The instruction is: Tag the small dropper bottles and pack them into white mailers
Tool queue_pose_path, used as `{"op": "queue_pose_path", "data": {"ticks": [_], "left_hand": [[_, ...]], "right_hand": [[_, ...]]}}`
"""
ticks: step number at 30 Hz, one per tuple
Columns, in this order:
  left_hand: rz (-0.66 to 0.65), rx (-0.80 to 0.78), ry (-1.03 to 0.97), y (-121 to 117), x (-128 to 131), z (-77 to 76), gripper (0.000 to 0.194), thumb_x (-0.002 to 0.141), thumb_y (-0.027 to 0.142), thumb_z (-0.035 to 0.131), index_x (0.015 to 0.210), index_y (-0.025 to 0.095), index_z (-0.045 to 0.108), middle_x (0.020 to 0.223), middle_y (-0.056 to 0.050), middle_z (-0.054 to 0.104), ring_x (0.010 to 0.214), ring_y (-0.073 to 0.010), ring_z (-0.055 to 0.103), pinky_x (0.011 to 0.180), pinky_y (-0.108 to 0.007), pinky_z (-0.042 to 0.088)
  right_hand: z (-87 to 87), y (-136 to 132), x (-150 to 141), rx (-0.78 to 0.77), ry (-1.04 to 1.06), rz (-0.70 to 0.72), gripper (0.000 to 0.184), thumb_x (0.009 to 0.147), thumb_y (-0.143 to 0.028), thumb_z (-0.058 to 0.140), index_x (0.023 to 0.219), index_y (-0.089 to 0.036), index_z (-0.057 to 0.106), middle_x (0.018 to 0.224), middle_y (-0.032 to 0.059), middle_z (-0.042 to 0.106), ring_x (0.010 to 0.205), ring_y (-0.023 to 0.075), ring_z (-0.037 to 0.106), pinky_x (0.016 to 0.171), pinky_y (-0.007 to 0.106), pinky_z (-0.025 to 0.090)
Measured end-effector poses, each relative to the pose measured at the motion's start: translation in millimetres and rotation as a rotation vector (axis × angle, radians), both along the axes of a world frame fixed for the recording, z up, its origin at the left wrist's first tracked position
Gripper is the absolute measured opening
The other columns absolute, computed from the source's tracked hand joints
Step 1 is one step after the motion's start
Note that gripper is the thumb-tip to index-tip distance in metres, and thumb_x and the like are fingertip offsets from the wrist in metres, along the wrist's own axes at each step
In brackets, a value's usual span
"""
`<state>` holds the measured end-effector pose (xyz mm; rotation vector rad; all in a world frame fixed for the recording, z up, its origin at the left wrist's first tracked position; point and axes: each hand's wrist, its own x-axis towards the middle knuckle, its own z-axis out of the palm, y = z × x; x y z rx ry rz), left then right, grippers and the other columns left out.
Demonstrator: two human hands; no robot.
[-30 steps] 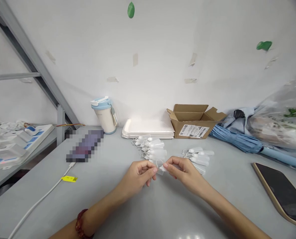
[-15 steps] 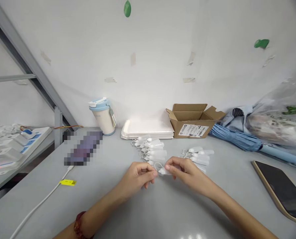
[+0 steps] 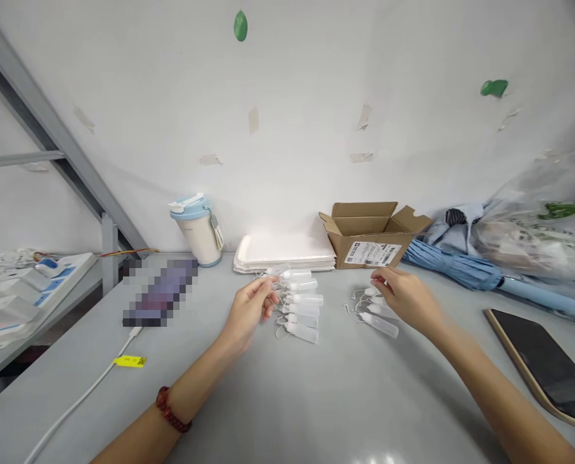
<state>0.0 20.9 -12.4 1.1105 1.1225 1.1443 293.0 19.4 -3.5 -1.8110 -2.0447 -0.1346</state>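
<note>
Two groups of small clear plastic bottles with white caps and thin loops lie on the grey table [image 3: 287,399]. The left group [image 3: 301,304] is a neat row; the right group [image 3: 377,317] is looser. My left hand [image 3: 249,310] is at the left edge of the row. Its fingers are curled and pinched by the topmost bottles, and what they hold is hidden. My right hand [image 3: 405,296] hovers over the far side of the right group. Its fingers point left, loosely apart, with nothing seen in them.
Along the wall stand a lidded cup [image 3: 196,229], a stack of white trays [image 3: 284,252] and an open cardboard box [image 3: 370,233]. A blue umbrella [image 3: 465,270] and a plastic bag [image 3: 543,232] lie at right, near a tablet [image 3: 543,361]. At left lies a white cable [image 3: 79,399] with a yellow tag.
My hands were together in front of the bottles, pinching one small bottle. They have parted: the left went up to the left row, the right went out over the right group.
</note>
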Motion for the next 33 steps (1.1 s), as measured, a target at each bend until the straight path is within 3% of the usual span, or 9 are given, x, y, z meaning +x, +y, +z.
{"op": "queue_pose_path", "data": {"ticks": [3, 8, 16, 24, 33], "left_hand": [[0.029, -0.029, 0.023, -1, -3, -2.3, 0.041, 0.077, 0.037, 0.055, 0.11, 0.013, 0.055, 0.064, 0.002, 0.054, 0.046, -0.0064, 0.041, 0.044, -0.02, 0.029], [0.016, -0.043, 0.086, -8, -6, -7.9, 0.03, 0.077, 0.031, 0.052, 0.101, 0.014, 0.058, 0.062, 0.004, 0.052, 0.044, -0.0056, 0.039, 0.044, -0.019, 0.03], [-0.036, -0.091, 0.15, -16, -3, -8.6, 0.027, 0.075, 0.026, 0.05, 0.098, 0.015, 0.058, 0.06, 0.004, 0.052, 0.044, -0.006, 0.038, 0.044, -0.019, 0.029], [-0.025, -0.094, 0.159, -15, -4, -10.4, 0.027, 0.074, 0.027, 0.05, 0.097, 0.016, 0.058, 0.059, 0.005, 0.051, 0.044, -0.0066, 0.038, 0.044, -0.02, 0.03], [0.005, -0.081, 0.139, -14, -5, -8.8, 0.027, 0.072, 0.027, 0.052, 0.095, 0.015, 0.059, 0.058, 0.005, 0.05, 0.043, -0.0066, 0.038, 0.044, -0.02, 0.029]], "right_hand": [[0.9, 2, 7, -0.047, -0.034, -0.019, 0.019, 0.082, -0.017, 0.041, 0.081, -0.018, 0.06, 0.085, 0.0072, 0.066, 0.066, 0.019, 0.06, 0.053, 0.027, 0.039], [-2.4, 5, 20, -0.151, -0.053, 0.014, 0.024, 0.076, -0.008, 0.045, 0.091, -0.015, 0.062, 0.097, 0.0107, 0.065, 0.09, 0.0238, 0.06, 0.07, 0.03, 0.046], [-7.6, 3, 23, -0.239, -0.097, 0.036, 0.033, 0.076, -0.004, 0.044, 0.102, -0.013, 0.063, 0.108, 0.0122, 0.063, 0.101, 0.0248, 0.057, 0.082, 0.033, 0.046], [-26.2, 14, 20, -0.225, -0.106, 0.033, 0.036, 0.078, -0.001, 0.04, 0.099, -0.016, 0.064, 0.106, 0.0109, 0.065, 0.099, 0.0257, 0.058, 0.085, 0.037, 0.044], [-27.0, 13, 13, -0.23, -0.001, 0.034, 0.03, 0.08, -0.014, 0.046, 0.105, -0.016, 0.061, 0.094, 0.0105, 0.063, 0.086, 0.0224, 0.061, 0.074, 0.031, 0.048]]}}
